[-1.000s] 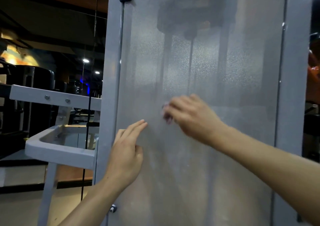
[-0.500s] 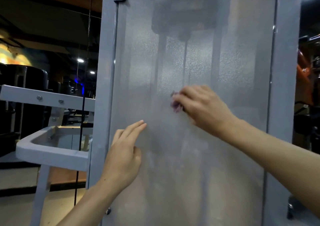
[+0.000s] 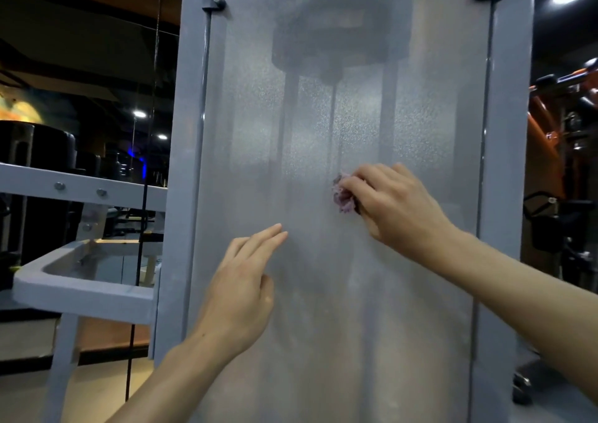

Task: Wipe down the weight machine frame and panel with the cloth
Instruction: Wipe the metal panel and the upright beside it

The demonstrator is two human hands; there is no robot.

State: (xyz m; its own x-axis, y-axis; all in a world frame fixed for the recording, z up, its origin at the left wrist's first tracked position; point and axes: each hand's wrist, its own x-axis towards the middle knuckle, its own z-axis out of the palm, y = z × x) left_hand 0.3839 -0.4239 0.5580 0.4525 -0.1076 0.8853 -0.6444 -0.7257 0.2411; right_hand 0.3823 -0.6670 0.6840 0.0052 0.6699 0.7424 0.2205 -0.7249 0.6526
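Pressing against the middle of the panel (image 3: 349, 260), a small purple cloth (image 3: 343, 195) is held bunched in the curled fingers of the right hand (image 3: 393, 207). The left hand (image 3: 241, 288) is laid flat on the panel lower down, with straight fingers and nothing held. Dull smears are seen low on the panel, so much wiping seems left, and the frame (image 3: 189, 131) is not being touched.

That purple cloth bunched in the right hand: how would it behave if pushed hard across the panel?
The cloth looks soft and floppy: it sits crumpled into a small wad under the right hand's fingers, so it likely squashes flat rather than resisting. It probably weighs little, since fingertips alone hold it. On the smooth frosted panel it may slide easily.
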